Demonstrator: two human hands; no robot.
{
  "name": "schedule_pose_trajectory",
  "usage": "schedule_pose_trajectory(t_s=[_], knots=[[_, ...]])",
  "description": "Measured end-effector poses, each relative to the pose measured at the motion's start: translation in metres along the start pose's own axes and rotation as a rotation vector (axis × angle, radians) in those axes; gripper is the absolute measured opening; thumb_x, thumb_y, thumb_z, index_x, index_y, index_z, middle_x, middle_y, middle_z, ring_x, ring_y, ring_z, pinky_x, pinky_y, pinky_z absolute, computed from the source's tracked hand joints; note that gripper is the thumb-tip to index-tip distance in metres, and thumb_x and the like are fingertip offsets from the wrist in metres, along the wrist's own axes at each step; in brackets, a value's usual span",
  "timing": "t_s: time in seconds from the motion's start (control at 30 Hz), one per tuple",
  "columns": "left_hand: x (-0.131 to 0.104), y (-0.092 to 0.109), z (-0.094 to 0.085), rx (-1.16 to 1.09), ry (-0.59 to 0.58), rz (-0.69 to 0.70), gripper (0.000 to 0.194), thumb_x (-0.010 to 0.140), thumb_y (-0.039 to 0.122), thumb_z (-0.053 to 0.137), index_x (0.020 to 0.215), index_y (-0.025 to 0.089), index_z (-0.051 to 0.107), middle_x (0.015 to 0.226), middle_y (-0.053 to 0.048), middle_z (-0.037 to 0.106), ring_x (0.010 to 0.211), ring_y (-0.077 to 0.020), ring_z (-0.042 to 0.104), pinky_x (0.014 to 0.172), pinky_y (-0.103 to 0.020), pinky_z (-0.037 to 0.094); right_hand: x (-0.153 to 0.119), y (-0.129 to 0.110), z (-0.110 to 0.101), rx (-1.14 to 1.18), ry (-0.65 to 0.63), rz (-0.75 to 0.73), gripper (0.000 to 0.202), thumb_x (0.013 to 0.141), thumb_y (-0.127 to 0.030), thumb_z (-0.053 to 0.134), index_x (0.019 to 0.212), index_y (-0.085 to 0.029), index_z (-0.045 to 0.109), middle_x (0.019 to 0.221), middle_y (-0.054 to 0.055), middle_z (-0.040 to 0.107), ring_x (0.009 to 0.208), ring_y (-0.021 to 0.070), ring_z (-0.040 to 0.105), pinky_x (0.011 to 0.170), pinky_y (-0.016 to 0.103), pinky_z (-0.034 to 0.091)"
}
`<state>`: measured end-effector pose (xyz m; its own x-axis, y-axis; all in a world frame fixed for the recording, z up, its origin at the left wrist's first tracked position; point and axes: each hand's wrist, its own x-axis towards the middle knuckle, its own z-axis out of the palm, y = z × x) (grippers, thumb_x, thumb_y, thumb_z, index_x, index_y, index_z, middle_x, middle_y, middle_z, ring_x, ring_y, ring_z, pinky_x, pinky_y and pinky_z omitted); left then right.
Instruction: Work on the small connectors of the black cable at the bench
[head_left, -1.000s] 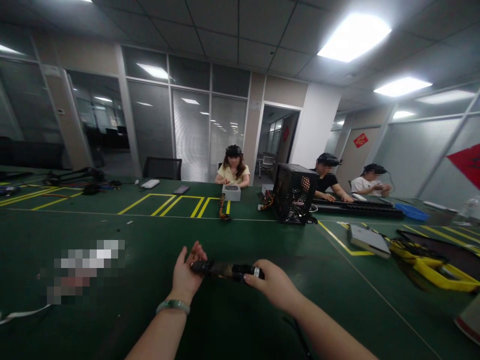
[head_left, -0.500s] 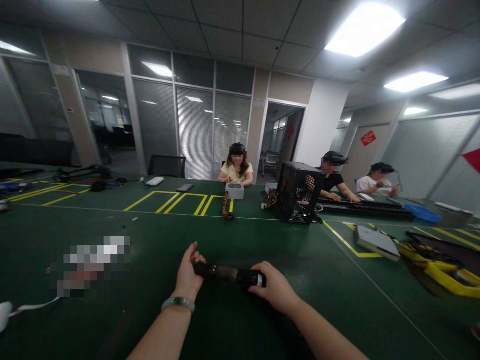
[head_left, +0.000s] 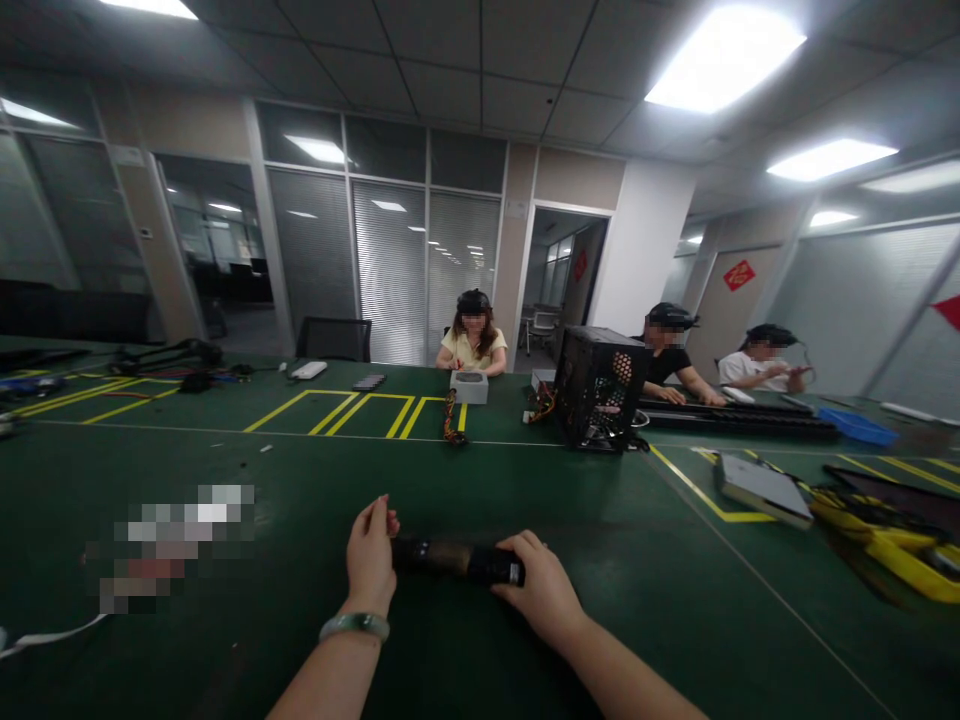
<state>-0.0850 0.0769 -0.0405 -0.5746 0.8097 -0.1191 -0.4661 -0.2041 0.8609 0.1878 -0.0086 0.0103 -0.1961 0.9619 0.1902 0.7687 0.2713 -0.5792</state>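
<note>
A dark cylindrical object (head_left: 450,558) with a brownish middle section lies crosswise between my hands, just over the green table. My right hand (head_left: 540,585) grips its right end, thumb below and fingers above. At its left end is my left hand (head_left: 371,555), its fingers curled together near the fingertips; whether they hold anything small cannot be made out. A green bangle (head_left: 354,626) circles my left wrist.
Across the green table (head_left: 300,480) stand a black computer case (head_left: 600,385) and a grey power supply (head_left: 469,387) with cables. A grey box (head_left: 763,488) and a yellow tool bag (head_left: 911,565) lie right. A pixelated item (head_left: 180,545) is left. Three people sit opposite.
My left hand's fingers have drawn closer together and the hand has shifted slightly left. The dark cylinder and my right hand have moved a little. The view has shifted slightly.
</note>
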Motion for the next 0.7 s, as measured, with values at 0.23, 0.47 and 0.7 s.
schedule_pose_trajectory(t_s=[0.23, 0.47, 0.7], knots=[[-0.001, 0.000, 0.002, 0.020, -0.002, 0.045, 0.012, 0.091, 0.021, 0.059, 0.100, 0.017, 0.067, 0.091, -0.006, 0.065, 0.082, -0.0139, 0.065, 0.075, -0.027, 0.055, -0.005, 0.007, -0.022, -0.055, -0.085, 0.006, 0.067, 0.071, -0.042, 0.076, 0.132, -0.033, 0.050, 0.130, 0.001, 0.051, 0.120, 0.0284, 0.049, 0.101, 0.041, 0.038], [-0.006, 0.003, 0.006, 0.049, -0.002, 0.084, 0.010, 0.091, 0.017, 0.059, 0.097, 0.017, 0.067, 0.092, -0.006, 0.066, 0.081, -0.0118, 0.066, 0.067, -0.018, 0.054, -0.035, 0.040, -0.059, -0.264, -0.138, 0.335, 0.042, 0.068, -0.045, 0.074, 0.098, -0.019, 0.061, 0.102, 0.010, 0.064, 0.094, 0.0303, 0.062, 0.075, 0.036, 0.045], [-0.008, 0.004, 0.006, 0.219, -0.043, 0.107, 0.014, 0.084, 0.016, 0.067, 0.098, 0.017, 0.067, 0.088, -0.004, 0.066, 0.069, -0.0116, 0.063, 0.057, -0.018, 0.049, -0.050, 0.040, -0.063, -0.244, -0.173, 0.370, 0.021, 0.076, -0.029, 0.065, 0.093, -0.020, 0.057, 0.089, 0.008, 0.068, 0.081, 0.0246, 0.065, 0.064, 0.030, 0.041]])
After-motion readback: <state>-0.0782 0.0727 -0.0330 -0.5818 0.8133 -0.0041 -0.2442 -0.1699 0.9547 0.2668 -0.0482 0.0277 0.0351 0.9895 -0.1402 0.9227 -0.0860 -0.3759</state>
